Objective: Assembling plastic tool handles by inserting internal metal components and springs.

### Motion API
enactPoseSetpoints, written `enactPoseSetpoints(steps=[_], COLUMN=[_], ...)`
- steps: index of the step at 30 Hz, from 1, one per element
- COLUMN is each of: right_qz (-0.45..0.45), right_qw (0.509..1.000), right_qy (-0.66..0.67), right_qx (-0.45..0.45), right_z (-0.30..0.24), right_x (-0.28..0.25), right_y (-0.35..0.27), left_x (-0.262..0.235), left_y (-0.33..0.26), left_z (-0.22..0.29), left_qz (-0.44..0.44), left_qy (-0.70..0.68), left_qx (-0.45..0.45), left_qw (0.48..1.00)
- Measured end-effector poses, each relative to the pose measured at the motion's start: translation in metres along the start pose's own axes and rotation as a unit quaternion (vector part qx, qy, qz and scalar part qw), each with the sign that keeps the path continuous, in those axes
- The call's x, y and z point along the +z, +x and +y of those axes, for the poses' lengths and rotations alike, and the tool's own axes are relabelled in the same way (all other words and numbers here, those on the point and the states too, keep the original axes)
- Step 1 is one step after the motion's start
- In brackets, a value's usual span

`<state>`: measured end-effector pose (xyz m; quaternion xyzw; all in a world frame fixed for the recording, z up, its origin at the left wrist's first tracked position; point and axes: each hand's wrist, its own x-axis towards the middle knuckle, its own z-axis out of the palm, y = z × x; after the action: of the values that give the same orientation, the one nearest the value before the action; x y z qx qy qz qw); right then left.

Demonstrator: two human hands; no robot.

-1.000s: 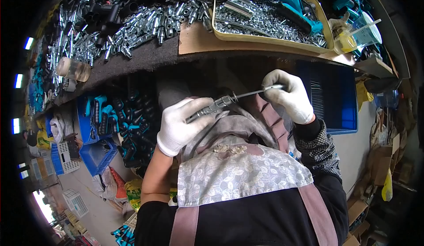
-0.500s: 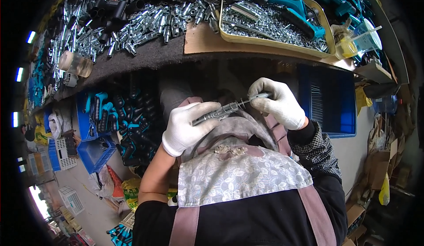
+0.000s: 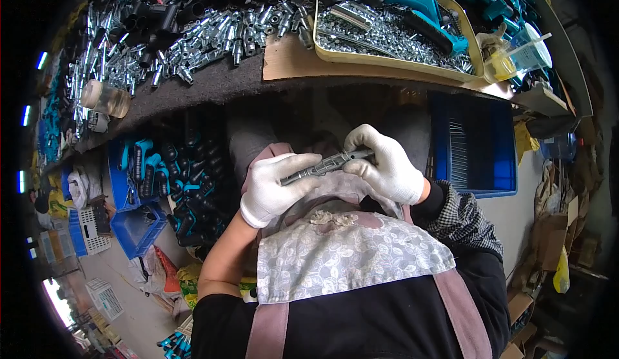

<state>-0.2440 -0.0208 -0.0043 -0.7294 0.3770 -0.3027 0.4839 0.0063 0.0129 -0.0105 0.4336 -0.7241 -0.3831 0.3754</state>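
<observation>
A slim metal assembly with a slotted, stepped body spans the space between my gloved hands, above my lap. My left hand is closed round its lower left end, thumb above and fingers below. At its upper right end, my right hand pinches it between thumb and forefinger. The two parts of the assembly now meet in one line with no gap showing. Both gloves are white, and part of each end is covered by the fingers. Below lies the grey leaf-patterned apron over my front.
Along the bench's front edge lie heaped metal fittings. A yellow-rimmed tray holds small parts and teal-and-black handles. A clear jar and a plastic cup stand near the edge. Blue crates flank my knees, with several teal-black tools at left.
My right hand has moved left and slightly down, toward my left hand. The thin rod exposed between the two metal parts no longer shows; the parts have come together.
</observation>
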Motion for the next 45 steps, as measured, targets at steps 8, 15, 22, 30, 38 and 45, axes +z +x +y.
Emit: enactPoseSetpoints(steps=[8,15,22,30,38,45], right_qz=[0.006,0.046,0.086,0.068,0.225,0.404], right_qw=[0.998,0.891,0.892,0.897,0.956,0.848], right_qy=[0.055,0.443,0.428,0.424,0.184,-0.314], right_qx=[0.029,0.083,0.119,0.105,-0.030,-0.140], right_z=[-0.009,0.003,0.013,0.017,-0.016,0.007], right_x=[-0.015,0.010,0.025,0.036,-0.080,-0.242], right_y=[0.007,-0.002,-0.004,0.002,0.043,0.157], left_x=[0.003,0.007,0.018,0.027,0.011,0.009], left_y=[0.002,0.007,0.004,0.007,0.012,0.006], left_z=[0.001,0.014,0.012,0.002,-0.002,-0.021], left_qz=[0.035,0.031,0.031,0.051,0.108,0.102], left_qy=[0.007,0.022,0.014,-0.008,-0.005,-0.040], left_qx=[0.010,0.006,-0.030,-0.042,-0.102,-0.109], left_qw=[0.999,0.999,0.999,0.998,0.989,0.988])
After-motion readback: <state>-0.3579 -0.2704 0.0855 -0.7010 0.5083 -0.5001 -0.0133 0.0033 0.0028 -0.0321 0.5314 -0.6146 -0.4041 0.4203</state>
